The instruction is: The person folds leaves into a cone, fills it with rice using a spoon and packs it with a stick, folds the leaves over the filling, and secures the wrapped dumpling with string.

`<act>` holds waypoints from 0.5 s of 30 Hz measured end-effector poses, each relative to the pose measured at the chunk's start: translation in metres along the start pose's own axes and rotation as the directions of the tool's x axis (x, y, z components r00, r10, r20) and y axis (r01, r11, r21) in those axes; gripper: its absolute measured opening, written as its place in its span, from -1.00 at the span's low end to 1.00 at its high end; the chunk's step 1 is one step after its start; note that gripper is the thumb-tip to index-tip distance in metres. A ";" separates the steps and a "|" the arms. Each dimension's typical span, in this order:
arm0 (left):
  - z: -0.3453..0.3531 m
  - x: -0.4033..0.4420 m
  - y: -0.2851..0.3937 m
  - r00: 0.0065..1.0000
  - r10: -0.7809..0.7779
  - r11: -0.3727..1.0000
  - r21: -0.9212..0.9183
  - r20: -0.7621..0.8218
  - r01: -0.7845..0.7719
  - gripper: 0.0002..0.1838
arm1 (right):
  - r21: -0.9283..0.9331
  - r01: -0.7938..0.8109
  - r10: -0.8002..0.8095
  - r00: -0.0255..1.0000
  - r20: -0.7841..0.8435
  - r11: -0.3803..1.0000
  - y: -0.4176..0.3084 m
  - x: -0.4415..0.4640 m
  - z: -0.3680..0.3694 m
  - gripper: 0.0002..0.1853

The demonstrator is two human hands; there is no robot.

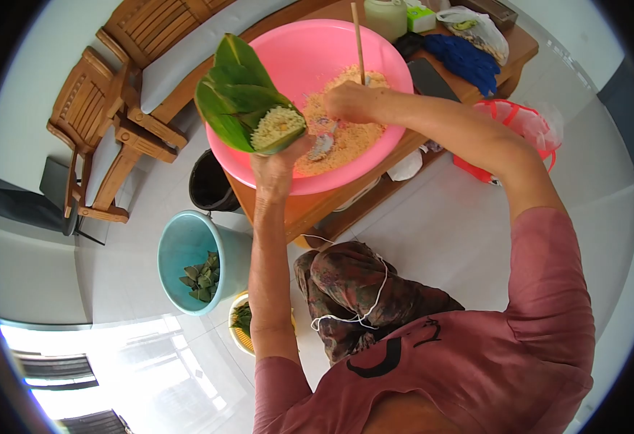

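Note:
My left hand is closed around the base of green leaves folded into a cone, held over the left rim of the pink basin. Pale rice grains fill the opening of the cone. Inside the basin lies a bed of yellowish rice. My right hand is clenched above it, with a metal spoon running down from the fist into the grains. Behind that fist a thin wooden stick stands up from the rice.
The basin rests on a wooden table. Below are a blue bucket with wrapped leaf parcels, a dark bin and a yellow basket. A red bag stands right; a white cord crosses my knees.

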State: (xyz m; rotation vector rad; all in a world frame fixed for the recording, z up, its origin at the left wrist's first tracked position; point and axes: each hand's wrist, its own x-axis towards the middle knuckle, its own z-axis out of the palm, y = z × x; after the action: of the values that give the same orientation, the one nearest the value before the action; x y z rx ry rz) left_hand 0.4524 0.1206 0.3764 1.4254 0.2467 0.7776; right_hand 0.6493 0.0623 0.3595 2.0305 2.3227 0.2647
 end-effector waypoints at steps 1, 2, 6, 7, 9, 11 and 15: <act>-0.001 0.001 0.000 1.000 0.006 1.000 -0.001 0.001 -0.006 -0.64 | -0.040 0.030 -0.031 0.999 -0.032 0.999 -0.003 -0.001 0.001 -0.88; -0.003 0.001 -0.001 1.000 0.006 1.000 -0.004 0.003 -0.006 -0.64 | -0.076 0.056 -0.061 0.996 -0.059 0.996 -0.005 -0.002 0.004 -0.89; 0.001 -0.001 0.003 1.000 -0.019 0.999 -0.047 -0.021 0.018 -0.64 | -0.213 0.167 -0.223 0.936 -0.271 0.963 0.003 0.008 0.019 -0.94; 0.002 -0.001 0.004 1.000 -0.020 0.998 -0.055 -0.016 0.019 -0.64 | -0.238 0.158 -0.217 0.945 -0.247 0.958 0.000 0.009 0.004 -0.94; 0.004 -0.002 0.006 1.000 -0.019 0.997 -0.070 -0.005 0.019 -0.63 | -0.214 0.099 -0.136 0.976 -0.168 0.972 -0.007 0.005 -0.022 -0.94; 0.002 -0.001 0.004 0.999 -0.002 1.000 0.014 -0.032 0.002 -0.63 | -0.122 -0.018 0.012 0.999 -0.050 0.992 -0.016 -0.002 -0.045 -0.93; -0.001 0.001 0.000 0.993 0.070 0.998 0.008 -0.096 -0.069 -0.65 | 0.122 -0.125 0.135 0.988 -0.081 0.985 -0.003 -0.034 -0.080 -0.91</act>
State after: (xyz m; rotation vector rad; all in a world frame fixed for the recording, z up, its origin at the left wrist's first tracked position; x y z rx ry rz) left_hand 0.4526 0.1219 0.3763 1.4083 0.2743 0.9050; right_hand 0.6395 0.0209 0.4348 2.2755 2.3102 0.2336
